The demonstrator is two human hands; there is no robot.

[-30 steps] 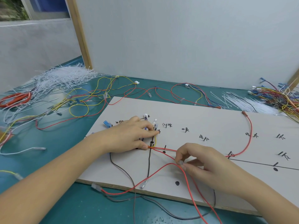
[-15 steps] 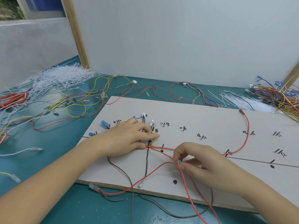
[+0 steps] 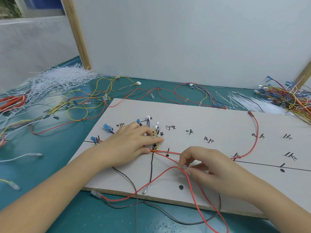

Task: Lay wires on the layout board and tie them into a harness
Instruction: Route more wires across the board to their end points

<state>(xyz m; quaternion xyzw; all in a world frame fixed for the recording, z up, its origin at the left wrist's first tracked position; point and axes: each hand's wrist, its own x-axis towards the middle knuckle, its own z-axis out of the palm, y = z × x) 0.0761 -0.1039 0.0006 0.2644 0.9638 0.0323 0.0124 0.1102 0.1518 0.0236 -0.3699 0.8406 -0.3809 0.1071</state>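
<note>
The pale layout board (image 3: 210, 125) lies on the teal table, marked with black lines, dots and handwritten labels. My left hand (image 3: 133, 145) presses flat on its left part, thumb and forefinger pinching a bundle of red, yellow and black wires (image 3: 154, 150) at a junction mark. My right hand (image 3: 205, 167) pinches a small clear terminal (image 3: 184, 166) on a red wire (image 3: 193, 190) that loops off the board's front edge. Blue and white connectors (image 3: 148, 118) fan out beyond my left fingers. Another red wire (image 3: 255, 137) curves across the board's right half.
A heap of white cable ties (image 3: 57, 81) lies at the back left, with a smaller heap (image 3: 249, 103) at the back right. Loose yellow and red wires (image 3: 80, 108) sprawl left of the board. A tangle of coloured wires (image 3: 289, 96) sits far right. A white partition stands behind.
Both hands stay in nearly the same place on the board. The view has shifted slightly. My right fingers have worked a little along the red wire at the clear terminal.
</note>
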